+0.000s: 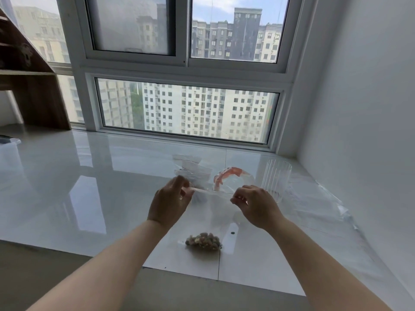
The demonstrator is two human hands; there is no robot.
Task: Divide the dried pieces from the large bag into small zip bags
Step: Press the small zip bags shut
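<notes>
Head view: left hand (169, 202) and right hand (254, 204) pinch a zip bag (215, 212) top at 12 o'clock; pieces (204, 241) sit inside at bottom, sealing left; spare bags (193, 170) wait beyond

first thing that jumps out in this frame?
Both hands, left hand and right hand, pinch the top strip of a clear small zip bag held up at centre, with dried pieces bunched at its bottom. Behind it sit a red-marked bag and a ribbed glass.
</notes>
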